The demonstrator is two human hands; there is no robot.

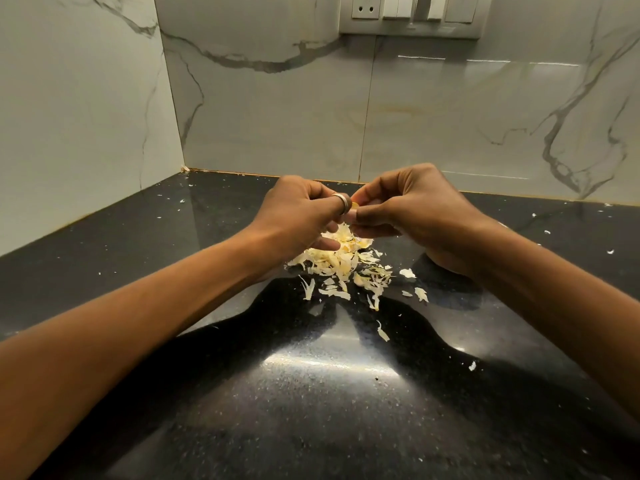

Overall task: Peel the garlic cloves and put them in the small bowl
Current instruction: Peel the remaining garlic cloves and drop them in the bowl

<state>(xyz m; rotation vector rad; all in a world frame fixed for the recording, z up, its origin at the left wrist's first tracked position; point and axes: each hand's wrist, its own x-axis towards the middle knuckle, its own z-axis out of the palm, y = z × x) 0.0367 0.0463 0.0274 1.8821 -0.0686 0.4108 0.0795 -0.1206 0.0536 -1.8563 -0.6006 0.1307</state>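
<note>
Both hands meet above the black counter. My left hand (304, 213), with a ring on one finger, and my right hand (412, 206) pinch a small garlic clove (355, 204) between their fingertips; only a yellowish sliver of it shows. Directly below lies a heap of pale garlic skins (341, 265), with flakes spread toward the front and right. No small bowl is in view.
The glossy black counter (311, 393) runs into a corner of marble-patterned wall tiles (277, 116) at the back and left. A socket and switch panel (412, 15) sits high on the back wall. Tiny skin flakes (472, 366) dot the counter.
</note>
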